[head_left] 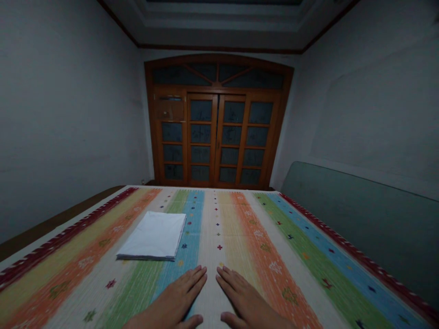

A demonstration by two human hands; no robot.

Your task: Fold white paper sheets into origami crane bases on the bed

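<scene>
My left hand lies palm down on a striped cloth, its fingers stretched forward and the thumb apart. Mirroring it on the right, my right hand rests flat on the same cloth, also holding nothing. A narrow strip of pale fabric shows between the two hands. Just beyond my left hand, a little to the left, sits a folded white cloth, squared into a flat stack with several layers along its near edge. Neither hand touches it.
The striped cloth covers a broad flat surface. A grey-green panel stands along the right side, by the wall. Wooden doors with glass panes close off the far end. A brown edge runs along the left.
</scene>
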